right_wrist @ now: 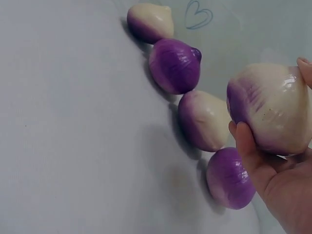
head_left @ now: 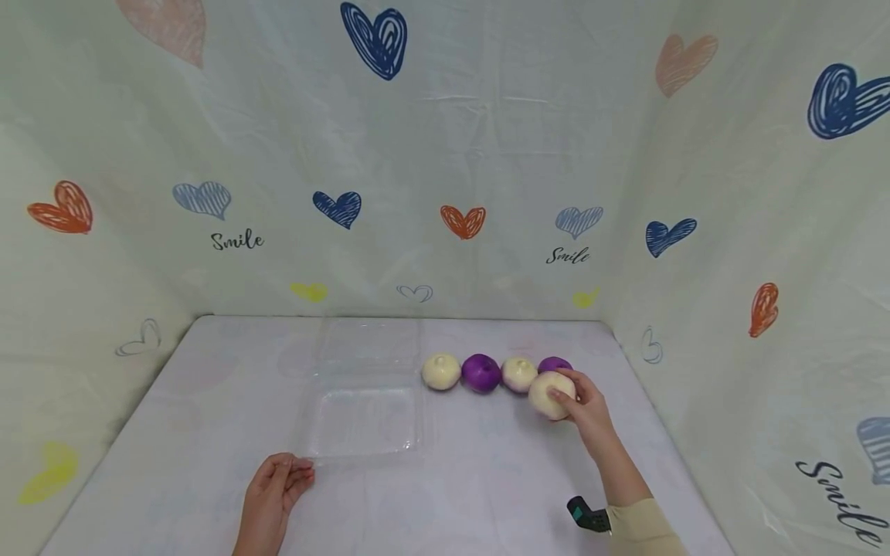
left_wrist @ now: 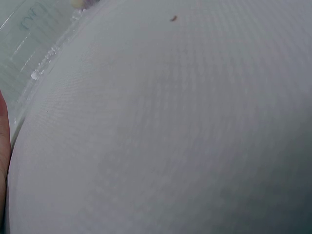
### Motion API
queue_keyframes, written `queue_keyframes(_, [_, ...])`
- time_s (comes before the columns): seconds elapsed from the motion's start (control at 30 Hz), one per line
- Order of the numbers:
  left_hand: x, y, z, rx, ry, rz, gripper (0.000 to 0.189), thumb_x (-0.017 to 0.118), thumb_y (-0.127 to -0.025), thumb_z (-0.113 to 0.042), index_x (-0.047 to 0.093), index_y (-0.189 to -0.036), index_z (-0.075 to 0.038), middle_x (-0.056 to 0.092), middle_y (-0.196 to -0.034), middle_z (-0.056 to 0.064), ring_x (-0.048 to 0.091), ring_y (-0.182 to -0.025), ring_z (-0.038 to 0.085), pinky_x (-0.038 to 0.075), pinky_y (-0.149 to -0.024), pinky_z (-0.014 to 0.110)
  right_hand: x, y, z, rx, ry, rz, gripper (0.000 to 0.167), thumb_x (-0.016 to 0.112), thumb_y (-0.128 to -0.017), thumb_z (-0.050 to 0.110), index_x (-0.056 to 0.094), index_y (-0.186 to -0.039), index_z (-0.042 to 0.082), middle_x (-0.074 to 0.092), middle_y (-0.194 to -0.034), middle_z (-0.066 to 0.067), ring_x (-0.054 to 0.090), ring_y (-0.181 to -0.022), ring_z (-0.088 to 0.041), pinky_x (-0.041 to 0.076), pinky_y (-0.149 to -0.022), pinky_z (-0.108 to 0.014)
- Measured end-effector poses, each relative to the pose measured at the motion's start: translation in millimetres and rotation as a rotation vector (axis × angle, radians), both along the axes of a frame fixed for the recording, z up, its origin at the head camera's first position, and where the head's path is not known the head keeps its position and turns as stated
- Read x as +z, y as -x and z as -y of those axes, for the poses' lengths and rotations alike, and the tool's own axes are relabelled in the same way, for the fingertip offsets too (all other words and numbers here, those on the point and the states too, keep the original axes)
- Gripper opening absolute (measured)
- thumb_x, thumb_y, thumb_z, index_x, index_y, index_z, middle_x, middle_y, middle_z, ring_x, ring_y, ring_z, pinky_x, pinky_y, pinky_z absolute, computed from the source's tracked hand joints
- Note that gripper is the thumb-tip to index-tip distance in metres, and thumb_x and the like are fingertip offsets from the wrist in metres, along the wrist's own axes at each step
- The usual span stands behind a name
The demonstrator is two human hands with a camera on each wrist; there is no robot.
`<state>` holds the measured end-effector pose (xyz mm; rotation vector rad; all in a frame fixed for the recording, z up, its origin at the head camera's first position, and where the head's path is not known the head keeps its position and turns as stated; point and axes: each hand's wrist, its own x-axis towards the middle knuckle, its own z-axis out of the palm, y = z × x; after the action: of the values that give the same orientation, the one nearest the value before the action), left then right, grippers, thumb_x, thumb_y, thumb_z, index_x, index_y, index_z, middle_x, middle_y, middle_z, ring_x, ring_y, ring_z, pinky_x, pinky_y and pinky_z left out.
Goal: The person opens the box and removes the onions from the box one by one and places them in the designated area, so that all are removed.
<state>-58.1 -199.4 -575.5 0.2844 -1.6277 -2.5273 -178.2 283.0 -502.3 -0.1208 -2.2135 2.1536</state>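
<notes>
My right hand grips a glossy white-and-purple turnip, with thumb and fingers round its sides. In the right wrist view the held turnip is raised in front of a row on the table. That row has a white turnip at the left, a purple turnip, another white turnip and a purple turnip partly hidden behind the held one. My left hand pinches the near left corner of a clear plastic box, whose lid lies open toward the back.
A white cloth covers the table. Behind and at both sides hangs a curtain printed with hearts. A black device sits by the right sleeve. A small brown speck shows on the cloth in the left wrist view.
</notes>
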Motion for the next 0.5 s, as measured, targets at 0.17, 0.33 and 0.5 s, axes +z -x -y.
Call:
queue_keyframes(0.17, [0.6, 0.0, -0.1, 0.002, 0.004, -0.004, 0.021, 0.049, -0.103, -0.028, 0.056, -0.101, -0.008, 0.067, -0.093, 0.002, 0.065, -0.088, 0.012, 0.057, -0.079, 0.024, -1.6, 2.5, -9.5, 0.006, -0.054, -0.022, 0.050, 0.067, -0.090, 0.001, 0.044, -0.134, -0.004, 0.057, -0.113, 0.016, 0.060, -0.093, -0.008, 0.061, -0.061, -0.037])
queue_keyframes(0.33, [1.2, 0.9, -1.4, 0.005, 0.025, 0.032, 0.022, 0.049, -0.103, -0.030, 0.055, -0.101, -0.008, 0.066, -0.094, 0.001, 0.065, -0.088, 0.011, 0.057, -0.080, 0.024, 1.0, 2.7, -19.3, 0.004, -0.083, -0.039, 0.049, 0.067, -0.090, 0.001, 0.043, -0.133, -0.005, 0.056, -0.111, 0.012, 0.060, -0.089, -0.008, 0.060, -0.060, -0.035])
queue_keyframes(0.5, [0.3, 1.0, -1.3, 0.007, 0.019, 0.025, 0.022, 0.049, -0.103, -0.029, 0.055, -0.101, -0.008, 0.066, -0.093, 0.001, 0.065, -0.088, 0.011, 0.057, -0.080, 0.024, 4.5, 3.0, -28.0, 0.000, -0.113, -0.030, 0.048, 0.067, -0.091, 0.003, 0.043, -0.133, -0.004, 0.056, -0.110, 0.012, 0.059, -0.089, -0.007, 0.060, -0.061, -0.035])
